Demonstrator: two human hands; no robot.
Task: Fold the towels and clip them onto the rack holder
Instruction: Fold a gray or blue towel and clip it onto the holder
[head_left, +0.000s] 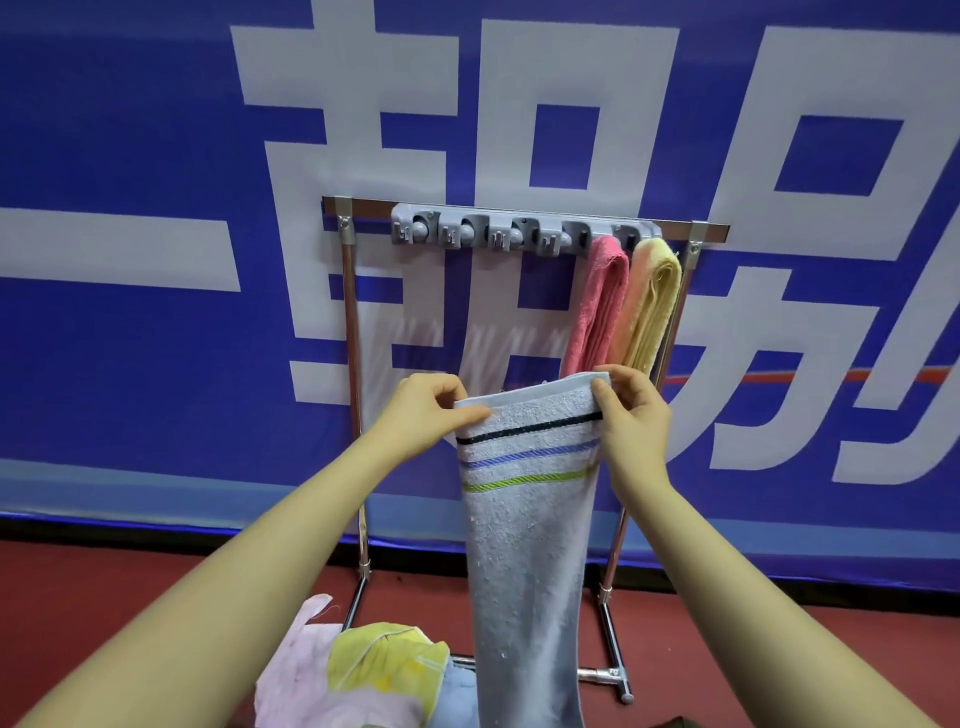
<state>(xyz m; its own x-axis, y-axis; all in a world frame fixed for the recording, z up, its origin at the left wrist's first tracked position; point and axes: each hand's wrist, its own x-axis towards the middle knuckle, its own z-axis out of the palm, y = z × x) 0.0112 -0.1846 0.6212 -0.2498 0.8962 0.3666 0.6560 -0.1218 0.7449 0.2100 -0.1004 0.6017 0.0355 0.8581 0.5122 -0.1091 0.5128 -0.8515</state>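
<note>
I hold the grey towel (524, 545) up in front of the rack (524, 231), below its clip bar. My left hand (426, 410) pinches the towel's top left corner, thumb on the near face and fingers curled behind the edge. My right hand (631, 410) pinches the top right corner the same way, thumb pressed on the front just above the black stripe. The towel hangs long and narrow from my fingers, folded lengthwise, with black, purple and green stripes across it near the top; its lower end drops out of view.

On the rack, a pink towel (597, 306) hangs from a clip near the right end of the bar, and a yellow towel (652, 306) hangs just beside it, further right; the two touch. The clips left of them hold nothing.

At the foot of the rack, left of the grey towel, lies a pile (363, 670) of loose cloths: pale pink, yellow and light blue, overlapping one another.
</note>
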